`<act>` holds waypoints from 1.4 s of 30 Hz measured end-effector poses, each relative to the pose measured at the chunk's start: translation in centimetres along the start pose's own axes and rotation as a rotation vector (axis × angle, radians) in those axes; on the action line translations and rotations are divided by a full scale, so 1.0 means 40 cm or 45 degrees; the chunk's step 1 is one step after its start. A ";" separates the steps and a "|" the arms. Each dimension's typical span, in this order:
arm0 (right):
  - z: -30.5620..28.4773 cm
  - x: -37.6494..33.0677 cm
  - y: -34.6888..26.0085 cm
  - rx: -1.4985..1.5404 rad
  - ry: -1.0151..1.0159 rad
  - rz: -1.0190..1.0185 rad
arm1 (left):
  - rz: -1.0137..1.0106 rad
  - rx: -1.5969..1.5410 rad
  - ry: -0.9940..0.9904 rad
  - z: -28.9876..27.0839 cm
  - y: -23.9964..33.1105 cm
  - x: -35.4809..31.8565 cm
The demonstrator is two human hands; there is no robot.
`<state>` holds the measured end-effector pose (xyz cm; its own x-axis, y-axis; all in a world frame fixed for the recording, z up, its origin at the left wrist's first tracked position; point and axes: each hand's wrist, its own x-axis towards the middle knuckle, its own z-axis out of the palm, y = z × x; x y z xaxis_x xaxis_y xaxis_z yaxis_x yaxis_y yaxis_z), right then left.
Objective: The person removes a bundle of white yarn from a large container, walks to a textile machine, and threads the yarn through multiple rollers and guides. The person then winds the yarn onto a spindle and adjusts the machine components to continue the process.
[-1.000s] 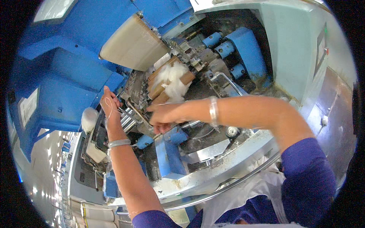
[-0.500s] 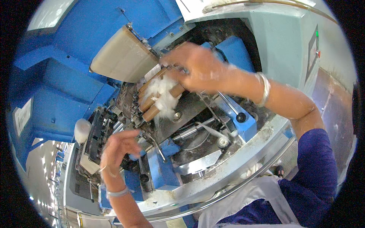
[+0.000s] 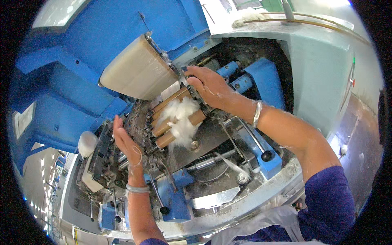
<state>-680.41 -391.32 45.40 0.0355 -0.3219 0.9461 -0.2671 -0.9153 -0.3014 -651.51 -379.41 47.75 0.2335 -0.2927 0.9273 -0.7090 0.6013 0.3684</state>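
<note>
A clump of white fluffy fibre (image 3: 179, 116) lies across brown rollers (image 3: 198, 117) in the middle of the machine. My right hand (image 3: 210, 87) is at the rollers' right end, thumb and fingers apart beside the dark end fittings; whether it touches them is unclear. My left hand (image 3: 127, 141) is raised near the rollers' left end, fingers stretched out, with nothing in it. A cream-coloured belted panel (image 3: 136, 69) stands tilted up behind the rollers.
Black-knobbed levers (image 3: 266, 155) rise from blue blocks in front. A white strand runs to a small round fitting (image 3: 242, 178). Blue housing (image 3: 102, 36) stands behind on the left, a pale green casing (image 3: 316, 69) on the right. A white fibre bundle (image 3: 87, 143) sits at far left.
My right hand has gone from a blurred, curled pose over the rollers to spread fingers at their right end. My left hand has turned more upright and moved slightly up. The view has shifted.
</note>
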 end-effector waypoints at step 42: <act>0.141 0.598 0.150 -0.616 0.346 -0.538 | 0.368 0.407 0.265 -0.008 -0.077 0.503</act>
<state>-675.74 -405.87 65.57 0.0061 0.1680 0.9858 -0.6849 -0.7176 0.1265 -644.40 -386.92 65.30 0.1019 0.0271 0.9944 -0.9261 0.3677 0.0848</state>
